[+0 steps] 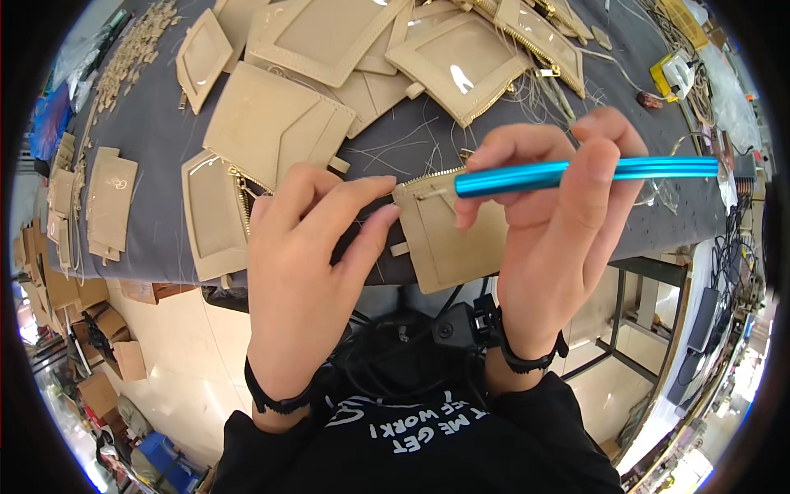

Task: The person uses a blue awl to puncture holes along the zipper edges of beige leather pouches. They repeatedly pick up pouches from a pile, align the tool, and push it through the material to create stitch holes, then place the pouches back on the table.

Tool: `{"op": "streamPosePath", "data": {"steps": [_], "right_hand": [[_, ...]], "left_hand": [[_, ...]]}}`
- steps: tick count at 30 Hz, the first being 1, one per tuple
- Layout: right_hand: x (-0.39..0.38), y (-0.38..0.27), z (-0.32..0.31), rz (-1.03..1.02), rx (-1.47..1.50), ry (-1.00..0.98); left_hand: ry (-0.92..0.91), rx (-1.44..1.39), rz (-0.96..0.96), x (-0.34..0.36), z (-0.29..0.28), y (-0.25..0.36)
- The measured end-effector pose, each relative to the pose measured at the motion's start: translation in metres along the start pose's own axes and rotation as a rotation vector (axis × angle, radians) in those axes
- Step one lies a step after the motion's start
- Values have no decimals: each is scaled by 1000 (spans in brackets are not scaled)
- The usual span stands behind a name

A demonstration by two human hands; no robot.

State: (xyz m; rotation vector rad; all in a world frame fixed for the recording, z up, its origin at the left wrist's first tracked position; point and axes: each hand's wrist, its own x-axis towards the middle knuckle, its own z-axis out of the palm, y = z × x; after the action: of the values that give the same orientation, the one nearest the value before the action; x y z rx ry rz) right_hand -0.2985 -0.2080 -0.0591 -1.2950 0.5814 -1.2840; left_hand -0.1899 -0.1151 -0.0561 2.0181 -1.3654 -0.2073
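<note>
My left hand (309, 247) is closed, its thumb and forefinger at the upper left corner of a beige zip card holder (459, 239). The holder lies at the table's near edge, with a gold zipper along its top. In my right hand (551, 214) is a shiny blue pen-shaped tool (518, 177), held nearly level. Its thin tip reaches over the holder beside that corner, close to the left fingertips. Whether the tip touches the leather cannot be told. Loose pale threads lie on the cloth just beyond both hands.
Beige card holders (317, 37) with clear windows and gold zippers are heaped on the dark table (156, 156). More leather pieces (113, 198) lie at left, near a pile of small beige scraps (136, 53). A yellow and white plug (672, 76) and cables lie at right.
</note>
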Motion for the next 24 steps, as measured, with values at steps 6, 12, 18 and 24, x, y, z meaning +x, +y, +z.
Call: {"op": "streamPosePath", "data": {"steps": [6, 12, 18, 24], "right_hand": [[4, 12, -2, 100, -128, -66], [1, 13, 7, 97, -290, 34], [-1, 15, 9, 124, -261, 81], [0, 18, 8, 111, -285, 64]], "left_hand": [[61, -35, -6, -4, 6, -11], [23, -64, -37, -1, 7, -11], [-3, -167, -94, 0, 6, -13], [-16, -168, -66, 1, 5, -14]]}}
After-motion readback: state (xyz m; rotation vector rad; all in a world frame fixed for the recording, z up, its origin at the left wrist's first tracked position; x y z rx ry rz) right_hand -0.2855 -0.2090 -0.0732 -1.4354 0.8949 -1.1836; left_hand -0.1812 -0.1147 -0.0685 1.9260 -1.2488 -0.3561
